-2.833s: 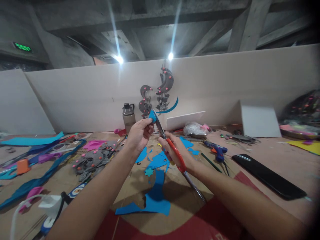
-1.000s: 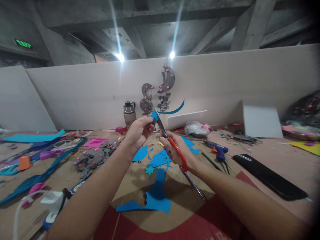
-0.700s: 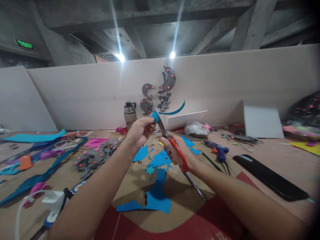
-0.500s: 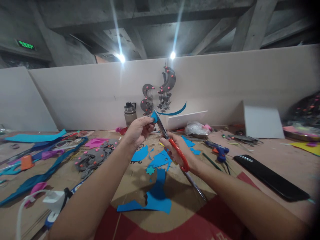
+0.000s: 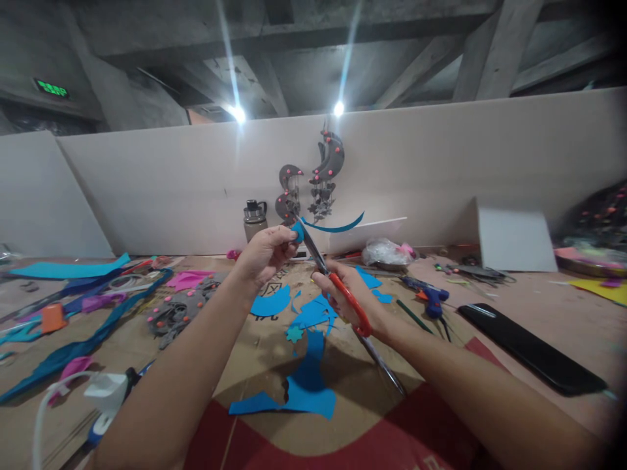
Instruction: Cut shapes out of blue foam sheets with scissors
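Far up and left of red-handled scissors (image 5: 350, 303): green lit sign (image 5: 52, 88), lower row just readable as EXIT, upper row too blurred. Left of scissors, on brown cardboard (image 5: 259, 352): dark boxed X mark (image 5: 272, 288), small print above it unclear. Lower, also left of scissors: dark characters (image 5: 267, 318) on same cardboard, partly under blue cut-out (image 5: 272, 301), unreadable. Below and right of scissors: pale lettering (image 5: 434, 463) on red area (image 5: 382, 431), cut off by picture edge, unreadable.
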`<state>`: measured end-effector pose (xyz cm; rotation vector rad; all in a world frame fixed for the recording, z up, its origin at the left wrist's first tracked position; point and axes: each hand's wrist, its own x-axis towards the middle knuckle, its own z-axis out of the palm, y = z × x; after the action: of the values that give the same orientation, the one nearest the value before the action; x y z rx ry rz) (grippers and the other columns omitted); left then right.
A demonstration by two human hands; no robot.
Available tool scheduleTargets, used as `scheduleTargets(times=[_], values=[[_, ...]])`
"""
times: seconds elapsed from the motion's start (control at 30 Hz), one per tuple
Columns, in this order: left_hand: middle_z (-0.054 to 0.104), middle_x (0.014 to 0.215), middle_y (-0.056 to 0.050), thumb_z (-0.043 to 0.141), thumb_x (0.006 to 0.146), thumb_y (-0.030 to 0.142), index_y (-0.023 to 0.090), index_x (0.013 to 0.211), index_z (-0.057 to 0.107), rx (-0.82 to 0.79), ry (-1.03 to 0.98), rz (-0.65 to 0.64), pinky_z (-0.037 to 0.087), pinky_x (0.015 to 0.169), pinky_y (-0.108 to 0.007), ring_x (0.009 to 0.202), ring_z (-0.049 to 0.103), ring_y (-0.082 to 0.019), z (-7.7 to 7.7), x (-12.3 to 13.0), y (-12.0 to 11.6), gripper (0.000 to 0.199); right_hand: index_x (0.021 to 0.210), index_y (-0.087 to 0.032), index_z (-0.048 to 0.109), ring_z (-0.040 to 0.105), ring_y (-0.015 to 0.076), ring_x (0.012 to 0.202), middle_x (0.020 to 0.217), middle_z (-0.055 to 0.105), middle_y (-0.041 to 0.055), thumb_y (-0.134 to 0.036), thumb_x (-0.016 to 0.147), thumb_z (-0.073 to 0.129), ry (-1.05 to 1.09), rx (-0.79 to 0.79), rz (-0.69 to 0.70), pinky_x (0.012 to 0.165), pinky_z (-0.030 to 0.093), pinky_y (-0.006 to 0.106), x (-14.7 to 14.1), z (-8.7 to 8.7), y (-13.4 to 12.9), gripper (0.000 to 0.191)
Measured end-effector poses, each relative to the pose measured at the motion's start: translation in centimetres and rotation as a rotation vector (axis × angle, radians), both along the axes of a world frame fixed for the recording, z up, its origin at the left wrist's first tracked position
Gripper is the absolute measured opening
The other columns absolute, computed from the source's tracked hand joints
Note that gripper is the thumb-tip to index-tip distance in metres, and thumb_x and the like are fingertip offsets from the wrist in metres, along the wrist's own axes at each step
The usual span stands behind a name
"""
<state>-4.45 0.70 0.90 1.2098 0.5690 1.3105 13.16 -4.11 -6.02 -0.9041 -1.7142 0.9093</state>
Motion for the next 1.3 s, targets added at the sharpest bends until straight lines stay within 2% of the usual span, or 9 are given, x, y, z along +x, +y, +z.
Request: scheduleTargets(times=[0.23,0.47,0.7,1.1,1.3], values=[[0.051,0.051,0.003,0.075,0.059,0.016,0.014,0.053,0.054,0.045,0.095,-0.031,0.039,0.048,-0.017,0.049,0.048,-0.006,0.3,-1.1,0.2,0.022,0.084,-0.021,0.049,0.037,0.0079,0.049,0.06,0.039,-0.0068,-0.046,0.087,0.06,-0.09,0.043,-0.017,0.045,0.027,0.021,0.3,0.4,-0.1,0.028],[0.054,0.052,0.001,0.075,0.06,0.016,0.014,0.053,0.055,0.052,0.11,-0.027,0.04,0.049,-0.017,0.049,0.05,-0.006,0.1,-1.1,0.4,0.021,0.085,-0.021,0.049,0.038,0.0087,0.05,0.061,0.039,-0.0059,-0.05,0.088,0.058,-0.097,-0.004,0.032,0.045,0.027,0.021,0.2,1.3,-0.9,0.031],[0.053,0.052,0.001,0.074,0.06,0.015,0.014,0.053,0.054,0.03,0.123,-0.021,0.038,0.047,-0.016,0.049,0.049,-0.006,0.4,-1.1,0.1,0.021,0.094,-0.021,0.053,0.037,0.0082,0.05,0.064,0.042,-0.0057,-0.05,0.088,0.059,-0.038,-0.038,0.054,0.045,0.027,0.021,0.1,0.8,-0.8,0.031],[0.053,0.053,0.002,0.077,0.059,0.016,0.014,0.054,0.054,0.033,0.129,-0.028,0.037,0.046,-0.016,0.049,0.048,-0.005,0.0,-1.1,0.4,0.023,0.083,-0.021,0.047,0.034,0.0077,0.049,0.062,0.04,-0.0055,-0.049,0.085,0.062,-0.021,-0.043,0.015,0.043,0.023,0.021,-0.2,0.6,-0.8,0.032],[0.054,0.053,0.001,0.076,0.061,0.016,0.015,0.054,0.055,0.034,0.132,-0.037,0.038,0.048,-0.016,0.049,0.048,-0.005,0.0,-1.1,0.3,0.022,0.083,-0.021,0.048,0.036,0.0081,0.049,0.062,0.041,-0.0054,-0.052,0.086,0.06,-0.043,-0.016,0.012,0.043,0.025,0.02,-0.2,0.6,-0.7,0.033]])
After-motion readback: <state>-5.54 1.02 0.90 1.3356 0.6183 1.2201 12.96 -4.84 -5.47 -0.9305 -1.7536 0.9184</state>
